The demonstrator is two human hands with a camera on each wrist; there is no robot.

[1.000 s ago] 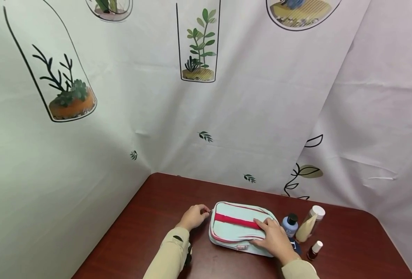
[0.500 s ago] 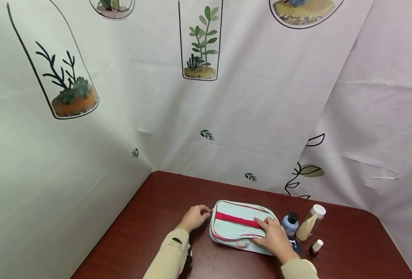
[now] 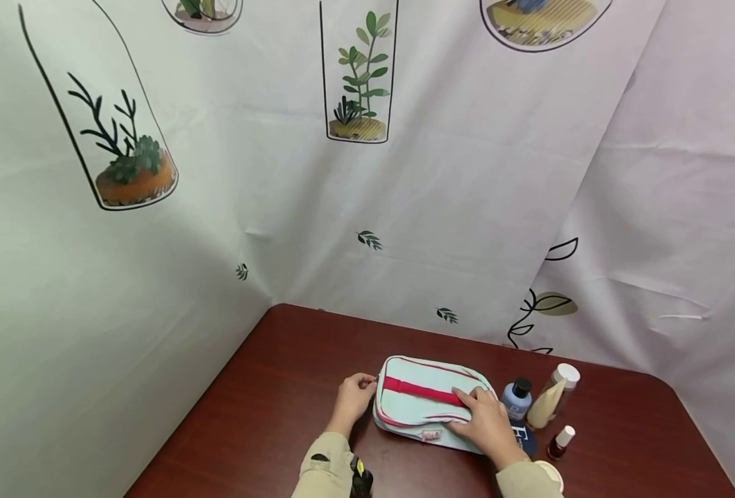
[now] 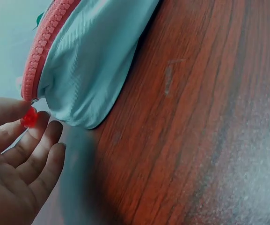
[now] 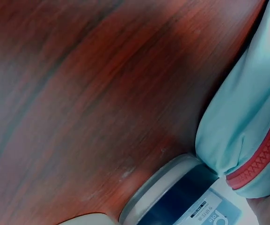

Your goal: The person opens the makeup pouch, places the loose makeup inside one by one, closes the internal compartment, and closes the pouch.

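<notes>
To the far left of the soft, light blue cloth bag [image 3: 423, 408], a pale wall cloth [image 3: 187, 277] with plants in jars printed on it is seen, and more of it is hung behind the bag. The bag is laid on the shiny red-brown wooden bench [image 3: 268, 387]. At the bag's left end, the left hand [image 3: 353, 401] is placed, with a cream sleeve [image 3: 322, 467] around its arm. A tiny, shiny red bead [image 4: 29, 117] is pinched between the thumb and a finger, by the end of the chunky red zip [image 4: 39, 47] that is sewn on the bag. Across the bag's top, a flat red cloth strap [image 3: 414, 391] is stretched. The bag's right end is held by the right hand [image 3: 487, 425], its thumb and fingers set apart over the top and the front side. Just right of the bag, a light blue bottle with a black cap [image 3: 517, 400] and a dark blue round thing with white marks [image 3: 522, 437] are placed. Farther right of the bag, a cream squeeze tube [image 3: 543, 409], a clear bottle with a white cap [image 3: 567, 377] and a little dark red bottle with a white cap [image 3: 559, 444] are seen.
</notes>
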